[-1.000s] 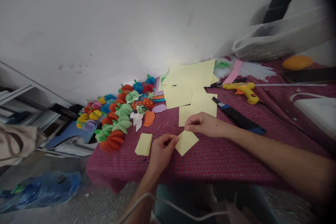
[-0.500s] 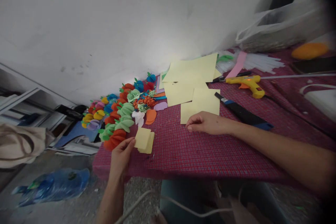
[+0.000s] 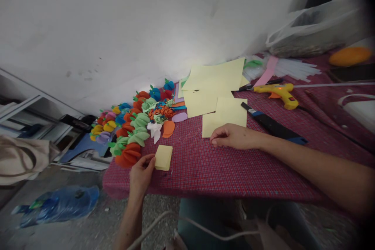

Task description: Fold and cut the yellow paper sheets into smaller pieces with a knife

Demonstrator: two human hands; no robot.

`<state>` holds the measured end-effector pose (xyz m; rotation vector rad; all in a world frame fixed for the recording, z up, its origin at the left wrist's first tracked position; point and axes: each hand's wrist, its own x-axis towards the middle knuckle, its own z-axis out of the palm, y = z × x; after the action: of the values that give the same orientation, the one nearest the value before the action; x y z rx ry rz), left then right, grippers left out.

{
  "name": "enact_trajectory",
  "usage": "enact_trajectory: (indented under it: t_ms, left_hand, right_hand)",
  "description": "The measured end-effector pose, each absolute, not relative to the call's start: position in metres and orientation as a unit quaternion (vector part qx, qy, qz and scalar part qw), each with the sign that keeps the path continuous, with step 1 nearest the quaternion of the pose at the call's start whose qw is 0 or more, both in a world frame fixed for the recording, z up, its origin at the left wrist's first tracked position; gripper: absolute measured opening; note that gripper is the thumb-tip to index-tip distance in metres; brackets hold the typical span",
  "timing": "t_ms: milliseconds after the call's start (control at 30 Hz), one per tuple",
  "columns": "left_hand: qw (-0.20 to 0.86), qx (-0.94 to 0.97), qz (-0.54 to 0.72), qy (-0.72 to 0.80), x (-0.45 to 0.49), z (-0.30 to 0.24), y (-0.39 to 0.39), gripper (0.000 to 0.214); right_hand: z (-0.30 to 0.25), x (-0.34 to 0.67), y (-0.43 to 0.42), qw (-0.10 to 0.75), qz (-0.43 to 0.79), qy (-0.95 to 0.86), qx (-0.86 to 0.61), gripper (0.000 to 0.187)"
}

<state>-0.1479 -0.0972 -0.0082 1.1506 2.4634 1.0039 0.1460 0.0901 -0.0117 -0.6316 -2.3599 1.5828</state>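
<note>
My left hand (image 3: 141,175) rests at the near left of the table with its fingertips against the edge of a small stack of pale yellow paper squares (image 3: 164,157). The stack lies flat on the red checked cloth (image 3: 222,172). My right hand (image 3: 231,136) lies on the cloth with fingers curled in, just below a larger pale yellow sheet (image 3: 225,116). Nothing shows in it. More big yellow sheets (image 3: 215,80) lie behind.
A row of coloured paper flowers (image 3: 131,129) runs along the table's left edge. A yellow glue gun (image 3: 278,93), a black and blue cutter (image 3: 272,125), clear glue sticks (image 3: 290,69) and a plastic bag (image 3: 316,31) are at the back right. A blue bag (image 3: 58,205) lies on the floor.
My left hand carried the small yellow square leftward and set it on the stack of squares. My right hand let go of it and stayed resting on the cloth.
</note>
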Motion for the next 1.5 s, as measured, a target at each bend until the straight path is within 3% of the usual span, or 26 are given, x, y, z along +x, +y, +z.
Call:
enact_trajectory:
  t_ms: [167, 267, 400, 600, 833, 1000, 1067, 1333, 1500]
  left_hand:
    - [0.050, 0.430, 0.244, 0.868, -0.143, -0.003, -0.103, 0.033]
    - [-0.044, 0.483, 0.177, 0.857, -0.137, 0.000, -0.104, 0.037]
    - [-0.162, 0.566, 0.115, 0.800, -0.124, -0.005, -0.099, 0.046]
    - [-0.104, 0.659, 0.004, 0.745, -0.115, -0.032, -0.095, 0.060]
    - [-0.093, 0.651, -0.035, 0.753, -0.117, -0.037, -0.097, 0.063]
    - [-0.173, 0.639, 0.037, 0.748, -0.082, -0.016, -0.086, 0.063]
    - [-0.135, 0.706, 0.046, 0.693, -0.059, -0.004, -0.073, 0.054]
    - [-0.061, 0.778, 0.073, 0.620, 0.002, 0.006, -0.003, 0.034]
    - [-0.089, 0.786, 0.066, 0.608, 0.006, -0.001, 0.013, 0.028]
  right_hand:
    - [-0.014, 0.146, 0.091, 0.117, 0.542, -0.805, -0.211, 0.025]
    - [-0.012, 0.147, 0.091, 0.123, 0.539, -0.805, -0.214, 0.025]
    - [-0.001, 0.149, 0.094, 0.186, 0.514, -0.794, -0.266, 0.025]
    - [0.008, 0.158, 0.108, 0.329, 0.337, -0.786, -0.400, 0.020]
    - [-0.008, 0.158, 0.111, 0.257, 0.209, -0.852, -0.405, 0.029]
    - [-0.019, 0.154, 0.116, 0.202, 0.124, -0.881, -0.409, 0.040]
    - [-0.022, 0.153, 0.118, 0.189, 0.116, -0.883, -0.414, 0.043]
    - [-0.033, 0.150, 0.119, 0.207, 0.108, -0.885, -0.403, 0.055]
    - [-0.038, 0.145, 0.127, 0.217, 0.117, -0.885, -0.396, 0.052]
